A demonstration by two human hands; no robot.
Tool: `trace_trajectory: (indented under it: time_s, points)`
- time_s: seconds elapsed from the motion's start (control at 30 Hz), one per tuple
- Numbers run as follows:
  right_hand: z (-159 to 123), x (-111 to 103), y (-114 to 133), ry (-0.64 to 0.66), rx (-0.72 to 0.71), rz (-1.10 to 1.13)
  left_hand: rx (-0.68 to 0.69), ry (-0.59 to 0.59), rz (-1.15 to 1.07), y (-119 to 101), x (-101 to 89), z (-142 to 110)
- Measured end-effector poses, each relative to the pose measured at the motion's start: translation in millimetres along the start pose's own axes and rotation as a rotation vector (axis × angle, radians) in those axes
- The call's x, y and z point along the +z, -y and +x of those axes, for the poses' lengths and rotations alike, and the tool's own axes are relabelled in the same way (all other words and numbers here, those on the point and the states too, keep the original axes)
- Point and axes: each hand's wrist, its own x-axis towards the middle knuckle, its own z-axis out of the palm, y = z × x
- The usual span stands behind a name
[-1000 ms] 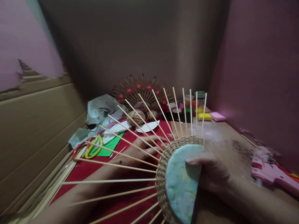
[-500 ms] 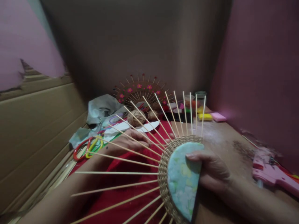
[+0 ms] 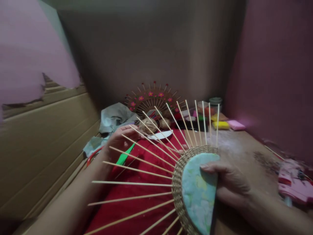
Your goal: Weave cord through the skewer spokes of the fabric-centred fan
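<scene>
My right hand [image 3: 231, 182] grips a half-round stick fan, its thumb on the pale blue-green patterned centre [image 3: 198, 192] and most fingers hidden behind. A band of woven twine [image 3: 178, 176] runs around that centre, and thin wooden sticks [image 3: 132, 183] radiate from it, up and to the left. My left hand [image 3: 123, 138] is behind the left stick tips, fingers pinched together. A thin twine strand seems to run from them toward the woven band; the sticks partly cover it. Just beyond the left fingers lies a ball of twine [image 3: 148, 125].
A finished-looking fan with pink flowers [image 3: 151, 94] leans at the back wall. Red cloth [image 3: 112, 209] lies below. A pink glue gun [image 3: 294, 186] is at right, yellow [image 3: 220, 125] and pink packets [image 3: 236, 125] behind. Cardboard [image 3: 49, 140] lines the left; a green blade-like piece [image 3: 126, 155] lies near my left hand.
My left hand has moved away from the woven band, out to the left and up toward the stick tips. My right hand keeps its hold; the whole view has shifted slightly.
</scene>
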Motion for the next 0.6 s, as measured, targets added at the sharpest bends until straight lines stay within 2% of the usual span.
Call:
trace_trajectory:
  time_s: [0.23,0.47,0.6]
  points:
    - [-0.7,2.2,0.6,-0.041,0.026,-0.001,0.02,-0.066,-0.103,-1.0,3.5,1.9]
    - [0.8,3.4,0.4,-0.066,0.021,0.038,-0.021,-0.162,-0.139,-7.0,9.1,-1.8]
    - [3.2,0.2,0.0,-0.066,0.024,0.036,-0.005,-0.117,-0.06,-12.1,9.9,-5.4]
